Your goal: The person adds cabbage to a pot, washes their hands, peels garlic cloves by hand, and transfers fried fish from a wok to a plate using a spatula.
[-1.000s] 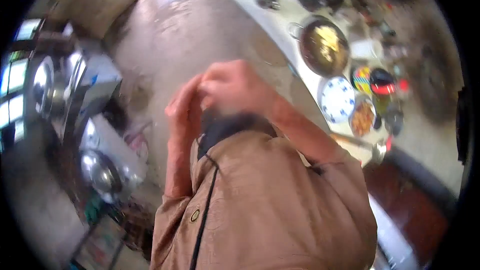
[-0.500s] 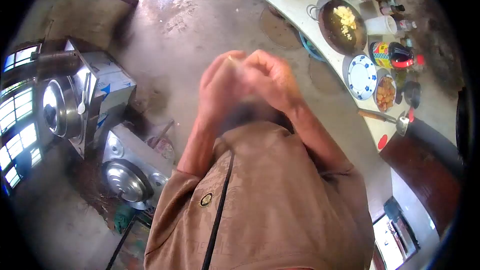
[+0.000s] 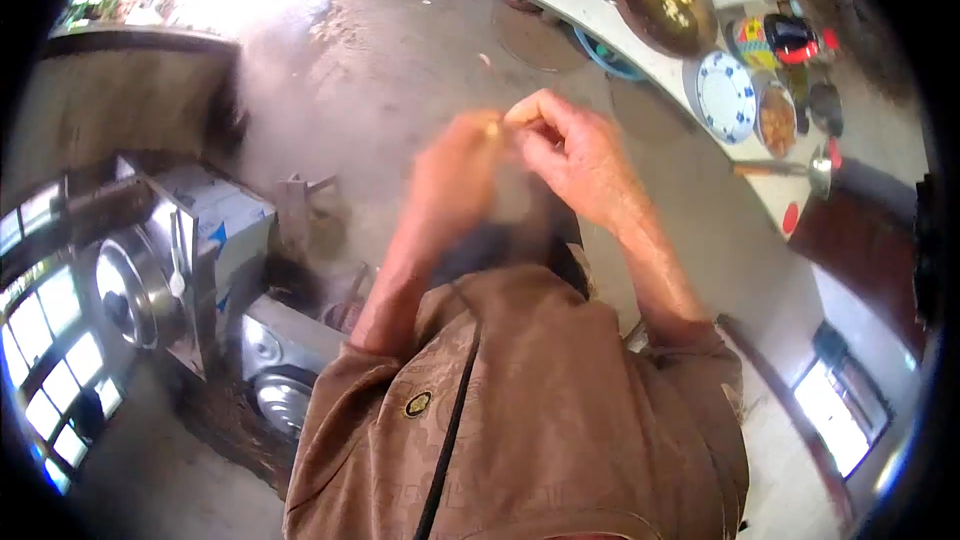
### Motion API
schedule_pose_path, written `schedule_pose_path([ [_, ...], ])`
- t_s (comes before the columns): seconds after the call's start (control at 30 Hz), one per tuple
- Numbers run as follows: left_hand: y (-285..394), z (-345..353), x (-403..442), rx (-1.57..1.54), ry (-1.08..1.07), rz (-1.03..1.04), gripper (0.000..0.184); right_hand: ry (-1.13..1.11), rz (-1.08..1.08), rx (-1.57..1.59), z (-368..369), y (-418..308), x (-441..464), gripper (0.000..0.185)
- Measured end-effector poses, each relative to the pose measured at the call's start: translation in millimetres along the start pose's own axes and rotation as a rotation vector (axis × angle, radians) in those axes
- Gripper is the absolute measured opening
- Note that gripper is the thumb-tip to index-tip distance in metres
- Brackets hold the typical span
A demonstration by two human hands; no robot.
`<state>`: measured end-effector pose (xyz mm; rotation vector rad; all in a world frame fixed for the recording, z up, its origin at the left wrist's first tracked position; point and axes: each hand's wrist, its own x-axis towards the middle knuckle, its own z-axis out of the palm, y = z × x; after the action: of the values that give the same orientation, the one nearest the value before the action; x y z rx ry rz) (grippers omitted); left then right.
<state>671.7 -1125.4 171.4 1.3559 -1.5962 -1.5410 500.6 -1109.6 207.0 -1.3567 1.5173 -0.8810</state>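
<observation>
Spread from cupping; apparently pinched blurred pale bit in left hand; curled right hand just beside, could not tell whether gripping; seemed light, best held edgewise.

No legible text; bottle label and shirt badge apparently too blurred to read.

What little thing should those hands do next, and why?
Perhaps the right hand should pluck gently at the small pale bit: it shows at the tip of the blurred left hand, and the right curls close by. Blur hides what the bit is.
</observation>
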Motion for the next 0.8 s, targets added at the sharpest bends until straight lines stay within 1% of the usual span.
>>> schedule_pose_path([
  [0.03, -11.6, 3.2, -0.1, 0.139, -0.046, 0.050, 0.025, -0.004, 0.042, 0.018, 2.1, -1.2, -6.1, 0.013],
  [0.07, -20.9, 7.1, -1.1, 0.236, -0.098, 0.102, 0.025, 0.053, 0.049, 0.025, 5.0, 7.3, -13.0, 0.013],
  [0.13, -29.0, 21.3, -10.5, 0.324, -0.236, 0.186, 0.025, 0.146, 0.031, -0.315, 9.2, 35.6, -42.0, 0.018],
  [0.17, -30.8, 30.0, -17.2, 0.345, -0.314, 0.225, 0.025, 0.209, 0.064, -0.346, 17.5, 47.4, -66.1, 0.019],
  [0.2, -28.0, 34.8, -31.7, 0.424, -0.357, 0.364, 0.024, 0.272, 0.098, -0.374, 25.0, 59.1, -89.9, 0.020],
  [0.23, -23.6, 42.8, -30.1, 0.495, -0.381, 0.555, 0.023, 0.301, 0.052, -0.373, 30.8, 76.4, -108.8, 0.017],
  [0.27, -20.6, 53.5, -30.8, 0.536, -0.475, 0.534, 0.022, 0.346, -0.008, -0.398, 22.5, 86.7, -119.0, 0.015],
  [0.3, -16.9, 64.4, -36.1, 0.583, -0.582, 0.512, 0.020, 0.392, 0.035, -0.392, 14.4, 83.1, -136.2, 0.015],
  [0.37, -1.4, 92.7, -54.1, 0.635, -0.717, 0.496, 0.017, 0.531, 0.162, -0.376, 12.8, 76.6, -185.3, 0.014],
  [0.4, 1.0, 98.9, -64.1, 0.636, -0.810, 0.552, 0.017, 0.568, 0.188, -0.302, 15.3, 79.8, -204.5, 0.015],
  [0.43, -0.6, 113.6, -72.1, 0.714, -0.899, 0.589, 0.021, 0.620, 0.204, -0.245, 13.4, 86.2, -228.4, 0.016],
  [0.47, 1.3, 140.1, -77.9, 0.790, -0.962, 0.635, 0.026, 0.743, 0.166, -0.238, 10.0, 93.3, -251.0, 0.018],
  [0.53, 6.0, 178.8, -100.5, 0.781, -1.080, 0.784, 0.027, 0.755, 0.390, -0.072, 3.0, 94.3, -298.9, 0.023],
  [0.57, 7.5, 198.7, -111.8, 0.778, -1.127, 0.846, 0.029, 0.834, 0.413, -0.065, 4.8, 100.4, -319.1, 0.023],
  [0.63, 8.0, 250.2, -144.7, 0.762, -1.247, 0.943, 0.032, 1.175, 0.397, -0.077, 11.0, 124.3, -364.4, 0.022],
  [0.67, 8.5, 266.6, -161.6, 0.752, -1.293, 0.967, 0.035, 1.225, 0.422, -0.062, 14.9, 129.6, -385.1, 0.022],
  [0.7, 6.3, 293.2, -183.6, 0.753, -1.348, 1.083, 0.040, 1.256, 0.486, 0.099, 10.7, 139.7, -417.7, 0.023],
  [0.73, 3.2, 319.9, -201.6, 0.730, -1.379, 1.131, 0.040, 1.284, 0.537, 0.237, 6.5, 149.0, -445.1, 0.023],
  [0.77, 0.9, 344.3, -221.1, 0.737, -1.451, 1.081, 0.041, 1.320, 0.546, 0.515, 1.6, 147.6, -471.8, 0.022],
  [0.8, 2.9, 354.0, -243.6, 0.771, -1.522, 1.011, 0.043, 1.355, 0.553, 0.550, 6.5, 147.9, -494.0, 0.022],
])
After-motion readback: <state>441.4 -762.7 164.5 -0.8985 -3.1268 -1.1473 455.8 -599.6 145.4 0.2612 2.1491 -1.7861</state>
